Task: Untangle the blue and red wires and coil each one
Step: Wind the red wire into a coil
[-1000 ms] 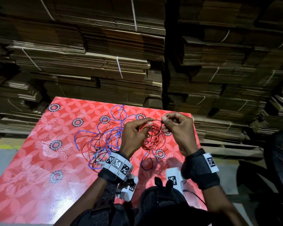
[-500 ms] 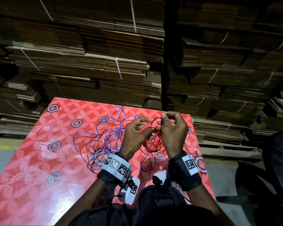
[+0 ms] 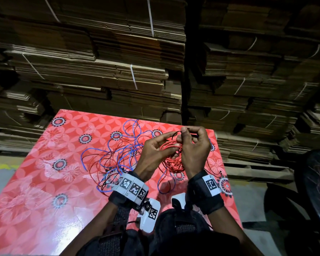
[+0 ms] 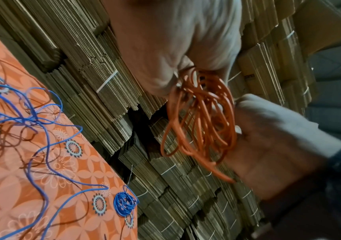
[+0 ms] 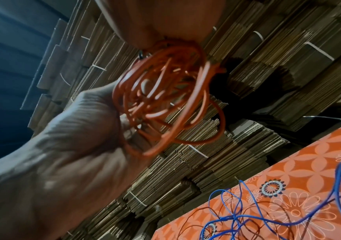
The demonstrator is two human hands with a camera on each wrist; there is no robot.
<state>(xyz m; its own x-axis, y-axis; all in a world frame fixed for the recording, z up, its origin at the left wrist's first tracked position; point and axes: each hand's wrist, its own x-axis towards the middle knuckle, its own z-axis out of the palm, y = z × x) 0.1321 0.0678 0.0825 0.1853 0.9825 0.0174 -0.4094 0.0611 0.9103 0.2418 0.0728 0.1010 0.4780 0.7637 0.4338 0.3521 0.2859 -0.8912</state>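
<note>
Far left of the head view, the red floral tablecloth [image 3: 35, 182] is lying bare w/ its flower print. Moving right, a loose tangle of blue wire [image 3: 107, 150] and thin dark-red strands is sprawling over the cloth's middle, blue loops crossing the red ones, none of it lifted.

Next, the left hand [image 3: 151, 154] is hovering above the table, wrist strapped w/ a black band w/ white marker tags [image 3: 131, 187]. Its fingers are curling round the red wire coil [image 3: 172, 156], thumb & forefinger reaching toward the right hand at the top of the bundle. In the left wrist view the coil is hanging from that grip as a bunch of uneven loops, well off the cloth.

The right hand [image 3: 194, 150] is sitting just beside the left, touching the coil's other side; its fingertips [image 3: 183, 131] are pinching a thin dark strand arching over the coil. Exactly which strand end that is, can't tell. The right wrist view is blurry but is showing the loops dangling btwn both hands.

A small wound blue coil [image 4: 125, 203] is lying near the table's far edge, seen only from the left wrist cam.

Behind everything, stacks of flat cardboard [image 3: 118, 71] bound w/ white straps are filling the background. At far right a dark chair [image 3: 314, 191] is standing on the floor.
</note>
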